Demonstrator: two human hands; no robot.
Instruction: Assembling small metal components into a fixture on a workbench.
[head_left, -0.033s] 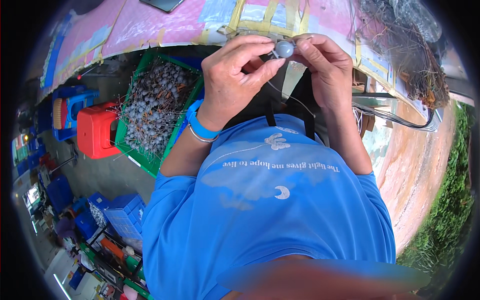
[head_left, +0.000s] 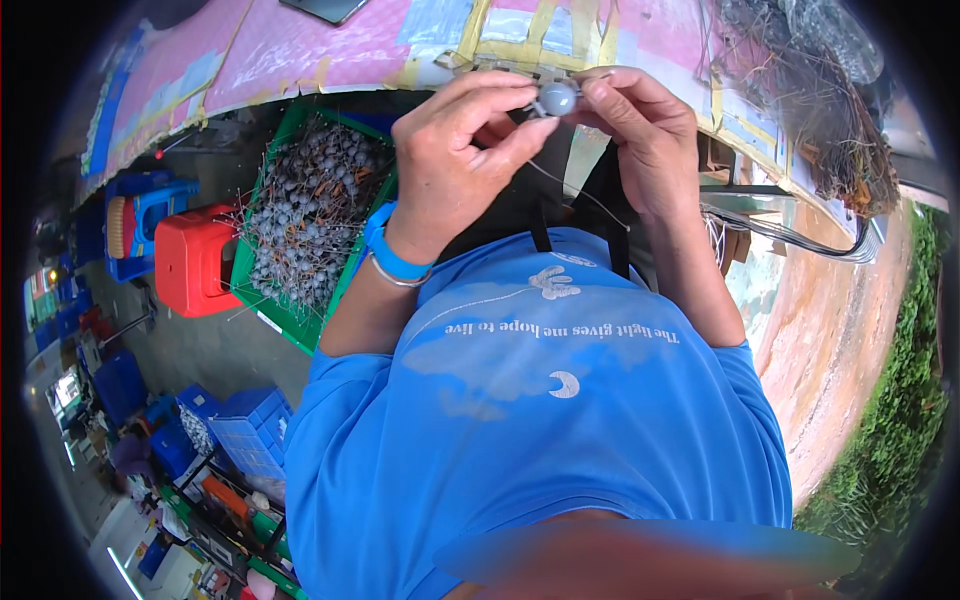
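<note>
A shiny grey ball-shaped piece point(head_left: 557, 98) with a thin wire trailing from it is held up between my hands, close to the table's front edge. My left hand point(head_left: 455, 150) is closed, its thumb and forefinger pinching the ball's left side, where a small pale fitting shows. Just right of the ball, my right hand point(head_left: 650, 135) has its thumb and fingers pressed together. What lies between them is too small to name. The thin wire point(head_left: 580, 190) hangs down toward my right wrist.
The table point(head_left: 350, 50), patched with tape, spans the far side, with a phone point(head_left: 328, 8) on it. Left of me, a green crate point(head_left: 300, 330) holds many grey balls with wires, beside a red stool point(head_left: 190, 262). Bundled wires point(head_left: 850, 150) hang at the right corner.
Both hands and the grey ball have shifted slightly left. The grip of each hand looks the same.
</note>
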